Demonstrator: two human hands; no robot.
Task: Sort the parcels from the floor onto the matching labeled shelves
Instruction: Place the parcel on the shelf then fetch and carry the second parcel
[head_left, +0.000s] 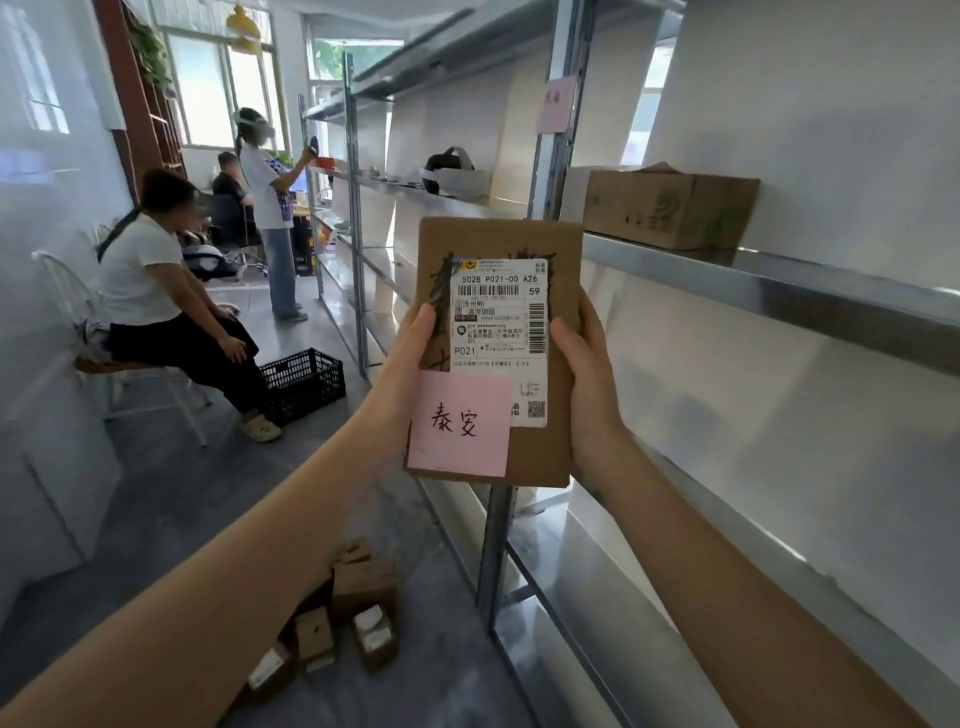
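I hold a flat brown cardboard parcel upright in front of me at chest height. It carries a white shipping label and a pink sticky note with handwriting at its lower left. My left hand grips its left edge and my right hand grips its right edge. Behind it runs a grey metal shelf rack, with a pink label stuck on its upright post. Several small cardboard parcels lie on the floor below, between my arms.
A brown carton sits on the shelf to the right. A headset lies on a farther shelf. One person sits on a white chair at left beside a black crate. Another person stands at the far rack.
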